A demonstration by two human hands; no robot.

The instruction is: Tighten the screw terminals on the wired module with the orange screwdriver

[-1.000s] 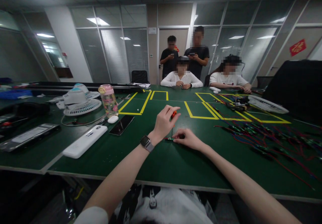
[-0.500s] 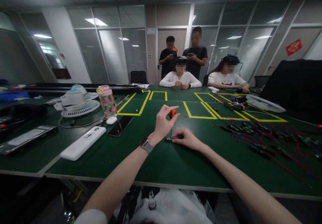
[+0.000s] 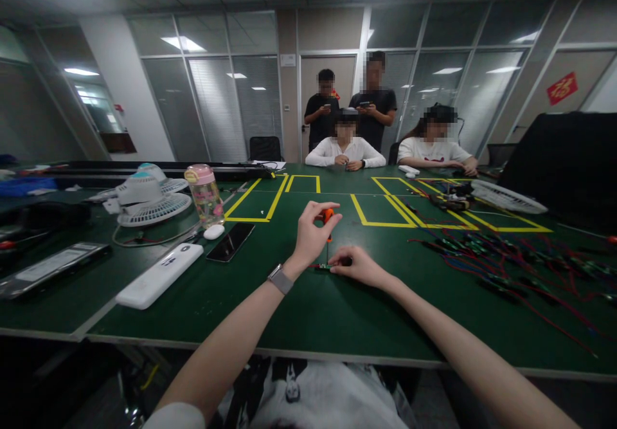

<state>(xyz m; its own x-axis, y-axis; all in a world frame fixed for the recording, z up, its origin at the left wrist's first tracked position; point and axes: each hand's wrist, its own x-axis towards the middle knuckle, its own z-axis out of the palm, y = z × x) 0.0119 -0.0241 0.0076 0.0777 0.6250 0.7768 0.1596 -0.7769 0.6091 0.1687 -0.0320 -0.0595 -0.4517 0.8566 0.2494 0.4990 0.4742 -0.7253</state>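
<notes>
My left hand (image 3: 311, 233), with a watch on the wrist, pinches the orange handle of a small screwdriver (image 3: 328, 218) that stands upright, tip down on a small green circuit board (image 3: 324, 266). My right hand (image 3: 355, 265) rests on the green table (image 3: 308, 307) and its fingers press on that board's right end. A thin red wire leads off the board to the left.
Left of my hands lie a black phone (image 3: 230, 242), a white power bank (image 3: 159, 274), a white mouse (image 3: 213, 231), a pink-lidded bottle (image 3: 205, 194) and a desk fan (image 3: 144, 199). Several boards with red wires (image 3: 496, 258) spread at the right. Two people sit opposite and two more stand behind them.
My left hand's fingers have shifted slightly on the screwdriver handle, thumb and forefinger turning round it. My right hand and the board have stayed in place.
</notes>
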